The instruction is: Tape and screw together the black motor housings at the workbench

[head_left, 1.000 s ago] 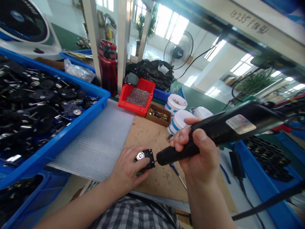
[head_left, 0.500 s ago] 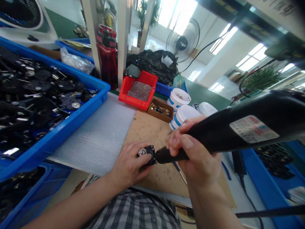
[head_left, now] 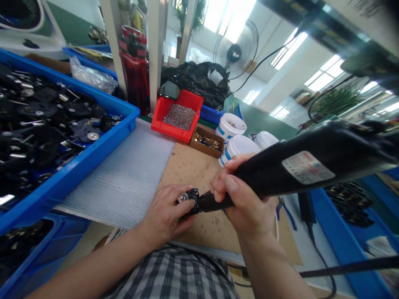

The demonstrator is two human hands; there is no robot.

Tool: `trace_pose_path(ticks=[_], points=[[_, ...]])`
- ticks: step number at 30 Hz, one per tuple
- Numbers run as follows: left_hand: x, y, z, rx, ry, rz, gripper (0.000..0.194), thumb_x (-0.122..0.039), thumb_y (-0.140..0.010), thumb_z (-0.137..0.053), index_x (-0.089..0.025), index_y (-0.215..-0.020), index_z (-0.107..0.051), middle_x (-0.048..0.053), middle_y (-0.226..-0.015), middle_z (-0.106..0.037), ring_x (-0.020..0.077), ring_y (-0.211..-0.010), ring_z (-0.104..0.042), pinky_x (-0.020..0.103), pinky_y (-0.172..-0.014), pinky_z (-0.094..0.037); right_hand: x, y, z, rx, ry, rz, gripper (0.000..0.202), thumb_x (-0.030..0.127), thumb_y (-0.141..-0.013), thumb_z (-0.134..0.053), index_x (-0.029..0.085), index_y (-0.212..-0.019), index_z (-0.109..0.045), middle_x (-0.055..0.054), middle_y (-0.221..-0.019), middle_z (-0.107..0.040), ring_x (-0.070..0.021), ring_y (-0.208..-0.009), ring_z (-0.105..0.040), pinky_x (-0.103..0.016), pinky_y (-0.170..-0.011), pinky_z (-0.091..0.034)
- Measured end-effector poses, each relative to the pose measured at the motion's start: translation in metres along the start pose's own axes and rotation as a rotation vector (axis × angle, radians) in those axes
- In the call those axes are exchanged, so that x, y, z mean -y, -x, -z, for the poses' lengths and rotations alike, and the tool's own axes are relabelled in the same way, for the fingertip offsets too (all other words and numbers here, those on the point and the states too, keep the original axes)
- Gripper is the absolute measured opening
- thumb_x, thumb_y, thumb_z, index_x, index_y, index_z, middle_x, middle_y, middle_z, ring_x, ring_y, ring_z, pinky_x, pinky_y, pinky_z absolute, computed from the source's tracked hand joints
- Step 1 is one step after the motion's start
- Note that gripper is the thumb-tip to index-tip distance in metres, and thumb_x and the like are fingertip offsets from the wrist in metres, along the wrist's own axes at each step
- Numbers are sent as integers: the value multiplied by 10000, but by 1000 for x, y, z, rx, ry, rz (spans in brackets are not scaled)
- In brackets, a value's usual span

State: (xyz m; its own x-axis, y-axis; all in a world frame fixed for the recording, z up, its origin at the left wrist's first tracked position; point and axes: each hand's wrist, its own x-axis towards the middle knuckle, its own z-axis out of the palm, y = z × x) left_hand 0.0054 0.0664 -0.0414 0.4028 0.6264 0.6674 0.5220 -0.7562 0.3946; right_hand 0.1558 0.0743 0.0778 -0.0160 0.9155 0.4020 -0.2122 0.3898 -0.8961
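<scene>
The small black part (head_left: 188,201) lay on the brown board (head_left: 190,166) of the table, clasped in the grip of the left hand (head_left: 165,216). The right hand (head_left: 246,203) was clenched around the black electric screwdriver (head_left: 280,172), its nose touching the part. The bit was hidden; the fingers covered the part's lower side. The screwdriver's white label (head_left: 307,167) appeared printed, but was illegible.

Bare room: ribbed grey mat (head_left: 124,182) left of my left hand (head_left: 165,216), & brown board (head_left: 190,170) ahead of it. Blocked: big blue bin (head_left: 77,162) w/ black parts on the left; red tray (head_left: 177,118), small box (head_left: 205,143), 3 white tubs (head_left: 237,147) at back; cable (head_left: 318,249) on the right.
</scene>
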Motion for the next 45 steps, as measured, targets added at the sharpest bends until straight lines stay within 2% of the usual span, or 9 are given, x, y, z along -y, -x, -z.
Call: trace_pose_path(ticks=[3, 6, 8, 26, 30, 33, 37, 45], points=[[0, 0, 1, -17, -7, -2, 123, -215, -831, -620, -196, -952, -629, 158, -1169, -620, 282, -1007, -605, 443, -805, -525, 6, -6, 4, -56, -8, 3, 178, 244, -802, -715, 229, -965, -645, 70, -610, -561, -96, -483, -528, -245, -513, -469], [0, -1, 2, -13, -6, -4, 122, -213, -832, -627, -199, -953, -624, 156, -1164, -619, 284, -1015, -606, 445, -809, -530, 12, -16, 7, -177, -39, 71, 172, 330, -782, -717, 219, -901, -660, 66, -589, -539, -86, -461, -494, -244, -506, -459], [0, -1, 2, -12, -5, 1, 120, -208, -829, -637, -197, -947, -620, 156, -1161, -617, 285, -1016, -606, 443, -808, -532, 12, -22, 9, -214, -39, 88, 166, 349, -769, -716, 226, -862, -653, 64, -575, -536, -88, -457, -483, -245, -498, -453], [-3, -4, 2, -18, -27, 12, 117, -206, -788, -673, -187, -895, -628, 153, -1118, -637, 295, -935, -625, 451, -738, -535, -1, -29, 6, -172, 2, 60, 215, 391, -785, -703, 222, -905, -645, 66, -590, -542, -91, -448, -508, -249, -482, -464], [-2, -4, 1, -23, -20, 6, 121, -203, -795, -668, -191, -904, -617, 146, -1118, -634, 293, -938, -624, 450, -742, -538, -1, -27, 2, -134, -10, 54, 114, 294, -790, -695, 226, -847, -623, 74, -585, -553, -84, -435, -509, -244, -476, -463], [-1, -1, 0, -35, -9, 2, 153, -205, -799, -674, -193, -935, -606, 152, -1143, -617, 299, -964, -617, 455, -755, -541, 0, -26, -3, -116, 11, 36, 113, 222, -752, -693, 232, -791, -588, 83, -578, -553, -85, -429, -521, -234, -457, -455], [0, 2, -3, -37, -6, -8, 187, -188, -787, -681, -189, -955, -599, 161, -1149, -605, 307, -975, -611, 461, -759, -546, -2, -25, -4, -103, 22, 20, 110, 204, -748, -680, 229, -781, -578, 83, -567, -558, -88, -430, -528, -228, -445, -455], [0, -2, -2, -44, -10, -5, 136, -205, -801, -659, -195, -926, -606, 158, -1124, -622, 295, -963, -626, 453, -759, -551, -9, -24, -1, -57, 46, 37, 139, 218, -732, -712, 217, -790, -585, 68, -604, -570, -96, -455, -520, -250, -486, -478]])
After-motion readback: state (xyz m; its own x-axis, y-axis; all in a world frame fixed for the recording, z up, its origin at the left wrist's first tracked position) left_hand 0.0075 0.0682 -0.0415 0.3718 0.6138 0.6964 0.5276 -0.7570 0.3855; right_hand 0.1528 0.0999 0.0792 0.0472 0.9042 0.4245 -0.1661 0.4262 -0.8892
